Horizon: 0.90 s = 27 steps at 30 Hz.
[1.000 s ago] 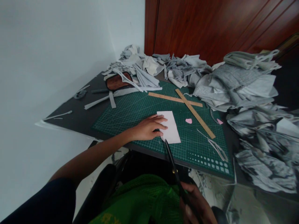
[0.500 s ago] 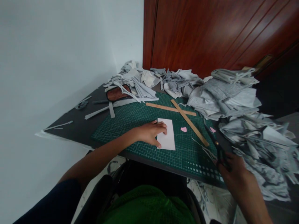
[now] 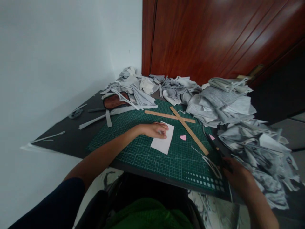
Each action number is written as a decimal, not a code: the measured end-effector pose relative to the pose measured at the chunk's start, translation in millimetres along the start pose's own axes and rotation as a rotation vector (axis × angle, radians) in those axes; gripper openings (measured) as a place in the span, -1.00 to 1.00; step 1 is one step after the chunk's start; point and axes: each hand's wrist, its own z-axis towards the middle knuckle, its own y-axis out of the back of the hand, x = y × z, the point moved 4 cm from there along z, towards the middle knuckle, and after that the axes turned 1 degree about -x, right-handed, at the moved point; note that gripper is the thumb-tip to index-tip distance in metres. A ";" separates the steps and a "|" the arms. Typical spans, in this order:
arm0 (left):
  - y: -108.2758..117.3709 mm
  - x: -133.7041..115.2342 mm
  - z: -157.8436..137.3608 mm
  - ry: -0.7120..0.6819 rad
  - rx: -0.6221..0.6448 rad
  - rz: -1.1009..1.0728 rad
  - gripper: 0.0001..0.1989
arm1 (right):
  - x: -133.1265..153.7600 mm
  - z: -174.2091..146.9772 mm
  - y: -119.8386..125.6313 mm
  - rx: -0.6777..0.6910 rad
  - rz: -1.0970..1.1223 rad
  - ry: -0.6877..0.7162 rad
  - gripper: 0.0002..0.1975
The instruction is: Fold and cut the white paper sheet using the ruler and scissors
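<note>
A white rectangular sheet (image 3: 164,143) lies at a slant on the green cutting mat (image 3: 133,156); whether it is paper or cloth I cannot tell. My left hand (image 3: 156,130) is on its upper left part, thumb and fingers drawn together in a pinch at the sheet. At the right edge of the mat, my right hand (image 3: 238,173) is closed around the handles of dark scissors (image 3: 217,149), blades pointing away from me. Two wooden rulers cross beyond the sheet: one lengthwise ruler (image 3: 190,132) and one crosswise ruler (image 3: 159,114). A small pink piece (image 3: 183,137) rests right of the sheet.
Grey and white cloth scraps (image 3: 143,87) are heaped along the back, with a taller cloth stack (image 3: 221,101) at right. A brown-and-black pad (image 3: 116,100) lies among strips at left. Thin white cords (image 3: 211,165) lie near the scissors. A second pink piece (image 3: 212,137) is beside the blades.
My left hand's fingers have drawn together, and the sheet has turned clockwise, its near end swinging left. My right hand keeps the scissors at the right side. The view has shifted slightly.
</note>
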 end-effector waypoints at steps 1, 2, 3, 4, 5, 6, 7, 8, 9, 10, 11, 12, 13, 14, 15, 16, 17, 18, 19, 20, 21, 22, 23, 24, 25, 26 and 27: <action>0.2 4.5 3.8 0.002 -0.048 -0.014 -0.80 | -1.1 0.2 0.8 0.023 0.003 0.016 -0.64; -0.2 9.2 6.9 0.011 -0.097 -0.020 -0.82 | -0.1 0.4 2.9 0.039 -0.003 0.027 -0.64; -0.9 14.0 8.9 0.026 -0.149 -0.022 -0.83 | 3.2 0.9 6.7 0.051 -0.013 0.034 -0.65; -1.6 18.6 10.0 0.044 -0.202 -0.017 -0.80 | 9.3 2.3 12.3 0.059 -0.029 0.031 -0.65; -1.4 22.8 10.1 0.066 -0.267 -0.006 -0.75 | 18.6 5.1 20.2 0.052 -0.046 0.027 -0.64; -0.8 26.4 9.3 0.089 -0.335 0.013 -0.70 | 32.2 9.6 29.3 0.048 -0.037 0.045 -0.62; 0.7 29.0 7.9 0.112 -0.408 0.043 -0.64 | 49.0 16.1 39.1 0.043 -0.008 0.067 -0.59; 2.1 30.6 6.3 0.130 -0.469 0.081 -0.59 | 68.6 24.5 47.8 0.056 0.028 0.098 -0.58; 2.9 31.0 5.1 0.142 -0.500 0.122 -0.56 | 90.3 34.8 55.6 0.056 0.066 0.136 -0.59; 3.1 30.5 4.4 0.147 -0.504 0.164 -0.53 | 113.6 46.4 61.4 0.040 0.121 0.194 -0.59; 2.7 29.3 4.1 0.148 -0.492 0.196 -0.51 | 136.4 58.9 63.9 0.008 0.183 0.247 -0.61; 2.2 27.5 3.8 0.149 -0.473 0.221 -0.48 | 158.0 71.7 59.7 0.030 0.240 0.290 -0.64; 1.6 25.6 3.4 0.154 -0.454 0.246 -0.45 | 177.9 83.7 51.0 0.044 0.307 0.339 -0.67; 1.1 23.6 2.6 0.165 -0.440 0.269 -0.44 | 195.4 94.2 39.1 0.034 0.392 0.392 -0.69; 0.5 21.7 1.7 0.179 -0.424 0.295 -0.45 | 208.9 102.9 24.1 0.011 0.468 0.424 -0.69; -0.6 20.6 0.7 0.214 -0.389 0.356 -0.49 | 218.4 109.1 8.1 -0.045 0.516 0.436 -0.70; -2.4 19.5 -0.1 0.234 -0.340 0.408 -0.51 | 225.5 112.1 -9.1 -0.085 0.523 0.456 -0.70; -3.5 18.3 -1.1 0.241 -0.312 0.441 -0.53 | 230.9 112.1 -25.6 -0.116 0.499 0.491 -0.69; -3.4 17.3 -2.4 0.245 -0.320 0.458 -0.56 | 234.7 109.7 -40.6 -0.127 0.453 0.531 -0.68; -3.0 16.5 -3.4 0.240 -0.336 0.463 -0.59 | 237.6 105.7 -53.6 -0.116 0.390 0.572 -0.65; -2.9 15.7 -3.9 0.224 -0.342 0.458 -0.64 | 239.2 101.0 -63.1 -0.111 0.334 0.605 -0.64; -2.3 15.3 -4.2 0.211 -0.358 0.446 -0.69 | 240.4 96.5 -69.8 -0.102 0.293 0.631 -0.65; -1.4 15.5 -4.2 0.206 -0.374 0.424 -0.74 | 241.5 92.5 -73.7 -0.099 0.252 0.656 -0.65; -0.3 15.8 -4.1 0.200 -0.391 0.381 -0.78 | 242.6 89.7 -75.9 -0.100 0.211 0.670 -0.63; 0.8 16.5 -3.8 0.198 -0.407 0.322 -0.81 | 243.8 88.0 -77.0 -0.100 0.176 0.679 -0.61; 1.9 17.5 -3.4 0.200 -0.420 0.259 -0.82 | 245.1 87.3 -77.7 -0.099 0.145 0.685 -0.58; 3.0 18.6 -3.0 0.204 -0.431 0.202 -0.83 | 246.5 87.3 -78.7 -0.094 0.125 0.688 -0.56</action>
